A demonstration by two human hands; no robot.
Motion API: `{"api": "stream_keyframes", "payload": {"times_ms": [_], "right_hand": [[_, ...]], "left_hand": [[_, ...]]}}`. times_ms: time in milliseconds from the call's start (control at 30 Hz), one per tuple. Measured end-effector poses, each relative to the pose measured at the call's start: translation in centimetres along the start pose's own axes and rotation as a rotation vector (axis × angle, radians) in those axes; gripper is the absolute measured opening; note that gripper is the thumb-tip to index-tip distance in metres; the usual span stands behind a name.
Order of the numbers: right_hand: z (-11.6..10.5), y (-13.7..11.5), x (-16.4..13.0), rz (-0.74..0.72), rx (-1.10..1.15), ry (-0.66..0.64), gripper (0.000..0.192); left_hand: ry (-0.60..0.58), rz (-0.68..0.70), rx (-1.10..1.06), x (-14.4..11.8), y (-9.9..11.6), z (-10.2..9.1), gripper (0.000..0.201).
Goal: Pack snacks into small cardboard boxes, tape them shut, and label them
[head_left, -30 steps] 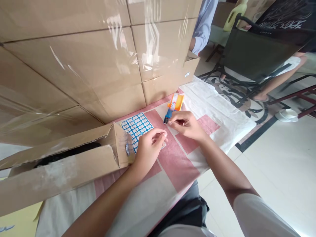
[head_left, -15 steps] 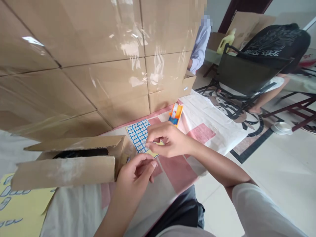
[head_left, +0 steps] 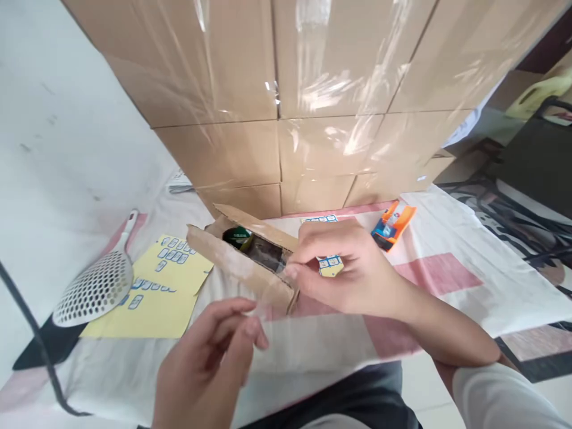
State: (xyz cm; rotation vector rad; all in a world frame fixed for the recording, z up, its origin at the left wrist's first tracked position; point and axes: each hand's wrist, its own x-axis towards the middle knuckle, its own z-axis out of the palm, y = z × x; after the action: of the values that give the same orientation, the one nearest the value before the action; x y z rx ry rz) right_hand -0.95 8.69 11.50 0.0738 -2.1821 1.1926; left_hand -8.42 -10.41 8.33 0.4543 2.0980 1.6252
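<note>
My right hand (head_left: 353, 271) rests over the blue-and-white sticker sheet (head_left: 331, 266), fingers curled, fingertips against the right end of an open cardboard box (head_left: 236, 268). Whether it pinches something small is hidden. A dark green round item (head_left: 239, 237) lies inside the box. My left hand (head_left: 208, 357) hovers low in front of the box, blurred, fingers loosely apart, with nothing seen in it.
A wall of plastic-wrapped cardboard cartons (head_left: 313, 89) stands right behind the box. Yellow backing sheets (head_left: 154, 292) with a few stickers and a white slotted skimmer (head_left: 96, 289) lie to the left. An orange and blue packet (head_left: 392, 225) lies to the right on the pink-checked cloth (head_left: 429, 274).
The view has swung left, bringing the skimmer and yellow sheets into sight. My right hand went from the sticker sheet to the box end. My left hand dropped back toward me.
</note>
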Motion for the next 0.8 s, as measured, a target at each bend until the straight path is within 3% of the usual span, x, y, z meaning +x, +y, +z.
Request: {"api": "stream_keyframes", "payload": {"times_ms": [100,233,400,433,533,667,733,800], "right_hand": [[1.2,1.4,1.9,0.112,-0.089,0.004,0.025],[1.7,4.5,3.8,0.213,-0.157,-0.002,0.020],[1.6,7.4,3.7,0.298,-0.090,-0.071,0.008],[1.5,7.9,3.5,0.298,-0.073,-0.070,0.002],[1.3,10.1,2.7,0.291,-0.058,-0.004,0.010],[0.2,12.7,1.7,0.417,-0.045,0.031,0.012],[-0.6,12.7,1.5,0.431,-0.030,0.024,0.009],[-1.5,11.7,1.4,0.318,-0.051,0.048,0.006]], "left_hand": [[-0.069,-0.015,-0.071,4.1,-0.8,-0.3,0.026],[-0.196,-0.021,-0.111,8.7,-1.6,0.0,0.039],[-0.229,0.027,0.253,9.7,-0.8,-0.1,0.030],[-0.215,0.042,0.344,9.5,-0.6,-0.1,0.028],[-0.131,0.096,0.527,8.9,-0.2,0.3,0.023],[0.055,0.181,0.605,8.3,-0.6,0.8,0.023],[0.178,0.189,0.648,8.0,-0.9,0.8,0.030],[0.242,0.149,0.670,7.7,-1.3,0.6,0.039]]}}
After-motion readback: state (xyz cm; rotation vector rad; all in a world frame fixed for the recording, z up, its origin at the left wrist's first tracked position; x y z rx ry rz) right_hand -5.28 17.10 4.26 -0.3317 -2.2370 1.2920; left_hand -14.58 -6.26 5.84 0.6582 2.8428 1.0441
